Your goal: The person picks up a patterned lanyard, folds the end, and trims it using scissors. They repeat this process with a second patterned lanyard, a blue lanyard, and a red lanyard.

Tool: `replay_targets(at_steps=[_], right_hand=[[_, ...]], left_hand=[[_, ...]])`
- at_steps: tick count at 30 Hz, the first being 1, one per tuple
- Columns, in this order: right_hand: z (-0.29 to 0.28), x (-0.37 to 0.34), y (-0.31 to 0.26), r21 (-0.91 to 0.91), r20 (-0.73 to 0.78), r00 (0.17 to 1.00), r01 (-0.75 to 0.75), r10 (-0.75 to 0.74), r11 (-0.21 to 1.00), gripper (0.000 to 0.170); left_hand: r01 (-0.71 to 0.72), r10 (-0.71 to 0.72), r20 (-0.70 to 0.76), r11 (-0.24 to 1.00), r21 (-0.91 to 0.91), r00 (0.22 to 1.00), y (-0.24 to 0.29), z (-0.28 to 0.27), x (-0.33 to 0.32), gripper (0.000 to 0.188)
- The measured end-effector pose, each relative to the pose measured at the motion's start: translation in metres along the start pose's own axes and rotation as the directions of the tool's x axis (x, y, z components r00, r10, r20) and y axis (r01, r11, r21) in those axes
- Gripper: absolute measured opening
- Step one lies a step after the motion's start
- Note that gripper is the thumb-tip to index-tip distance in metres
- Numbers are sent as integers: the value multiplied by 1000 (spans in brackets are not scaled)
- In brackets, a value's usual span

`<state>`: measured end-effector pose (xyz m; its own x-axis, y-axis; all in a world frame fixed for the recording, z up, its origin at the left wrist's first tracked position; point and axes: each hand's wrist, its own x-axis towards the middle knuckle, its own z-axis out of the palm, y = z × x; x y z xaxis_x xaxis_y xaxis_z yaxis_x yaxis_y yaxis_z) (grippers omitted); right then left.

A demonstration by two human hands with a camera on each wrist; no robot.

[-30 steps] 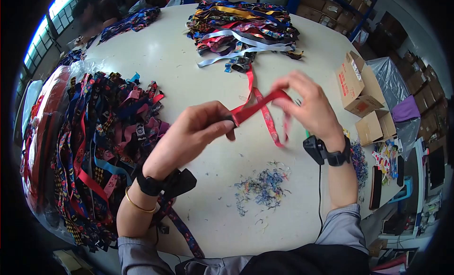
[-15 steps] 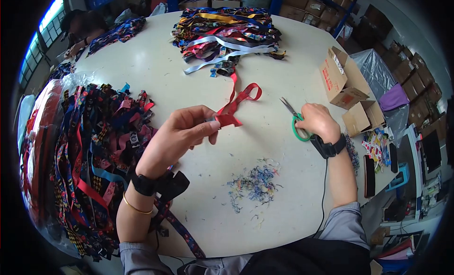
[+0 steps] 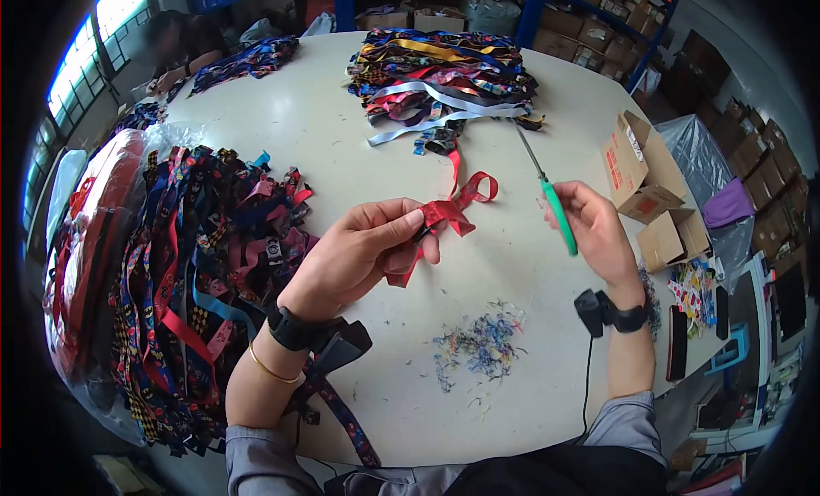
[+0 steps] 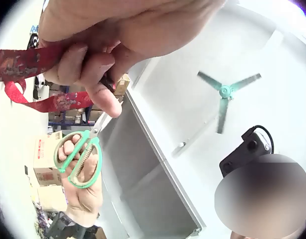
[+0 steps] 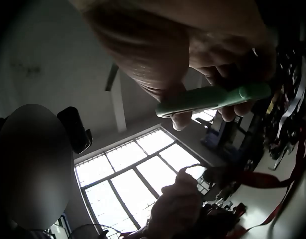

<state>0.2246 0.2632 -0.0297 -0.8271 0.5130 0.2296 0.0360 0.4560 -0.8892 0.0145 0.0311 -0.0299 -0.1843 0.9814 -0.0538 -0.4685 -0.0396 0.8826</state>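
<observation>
In the head view the left hand (image 3: 367, 248) pinches a red patterned strap (image 3: 448, 212) between thumb and fingers, with a small dark piece at the pinch. The strap's loop and tail trail up toward the far pile. The right hand (image 3: 598, 231) holds green-handled scissors (image 3: 559, 218), raised over the table with the blades pointing away. The left wrist view shows the scissors (image 4: 83, 157) with fingers through a handle, below the red strap (image 4: 23, 64). In the right wrist view the green handle (image 5: 207, 99) lies across the right hand's fingers.
A strap pile (image 3: 444, 69) lies at the back and a larger one (image 3: 188, 308) on the left beside plastic-wrapped goods. Colourful thread scraps (image 3: 478, 347) lie in front. Open cardboard boxes (image 3: 636, 167) stand at the right. Another person (image 3: 179, 48) sits at the far left.
The right hand let go of the red strap, reached to the scissors on the table and has lifted them. The left hand kept its pinch on the strap, whose short end now hangs differently.
</observation>
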Motion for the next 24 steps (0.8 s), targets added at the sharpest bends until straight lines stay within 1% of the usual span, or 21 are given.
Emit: replay_targets(at_steps=[1, 3, 4, 5, 7, 8, 11, 12, 18, 24], right_hand=[[9, -3, -6, 91, 27, 1000, 4, -7, 996, 24], [17, -12, -23, 244, 170, 983, -111, 70, 963, 28], [23, -17, -24, 414, 247, 966, -174, 74, 894, 31], [25, -20, -24, 482, 330, 944, -191, 25, 855, 44], [29, -26, -26, 570, 472, 882, -301, -5, 765, 65], [32, -29, -32, 533, 501, 865, -316, 8, 785, 82], [46, -35, -38, 563, 549, 835, -338, -35, 754, 86], [48, -36, -37, 528, 573, 819, -336, -34, 780, 91], [44, -35, -34, 455, 687, 727, -412, -16, 789, 93], [45, -31, -29, 409, 723, 691, -443, 13, 798, 91]], left_hand=[[-2, 2, 5, 1000, -19, 1000, 0, -1, 0, 25], [-21, 22, 4, 999, -43, 1000, 0, -2, 1, 26], [-37, 37, -1, 998, -47, 999, -1, 0, 1, 27], [-53, 53, -6, 997, -52, 999, -2, 0, 2, 27], [-62, 61, -9, 994, -91, 998, -4, -1, 3, 27], [-67, 66, -9, 992, -111, 998, -4, -2, 3, 26], [-74, 75, -1, 987, -144, 997, -5, -3, 3, 25], [-77, 79, 3, 985, -153, 997, -5, -3, 3, 25], [-88, 90, 8, 984, -157, 996, -1, 1, 0, 25], [-87, 91, 19, 984, -158, 996, 0, 2, -2, 24]])
